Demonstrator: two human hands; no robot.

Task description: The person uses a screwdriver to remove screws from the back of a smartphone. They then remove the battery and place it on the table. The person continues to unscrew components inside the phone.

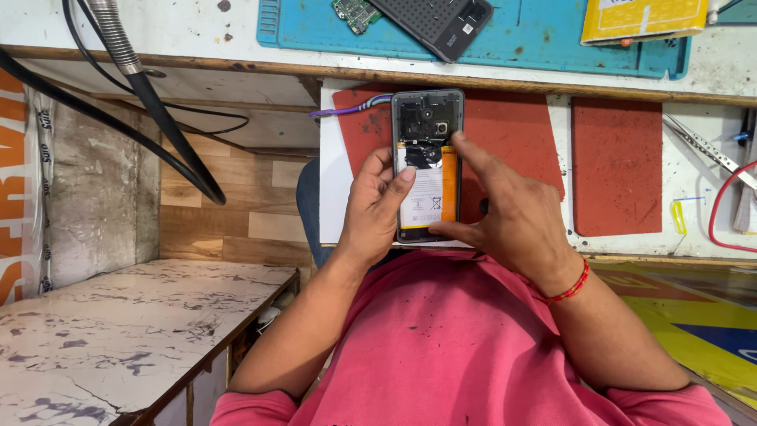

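An opened phone [426, 118] with its back cover off shows a white and orange battery [430, 193] and a dark upper board with a camera. My left hand [374, 209] grips its left edge, thumb resting on the battery. My right hand [505, 209] holds the lower right corner, and its index finger presses near the top of the battery. A red thread band circles my right wrist. The phone is held above a red mat [520, 134] on a white pull-out shelf [333, 197].
A blue work mat [536, 39] lies on the bench above, carrying a dark phone cover [441, 22] and a green circuit board [356, 12]. A yellow box [643, 17] sits top right. Black cables [162, 118] hang left. A second red mat [617, 166] and tweezers [706, 146] lie right.
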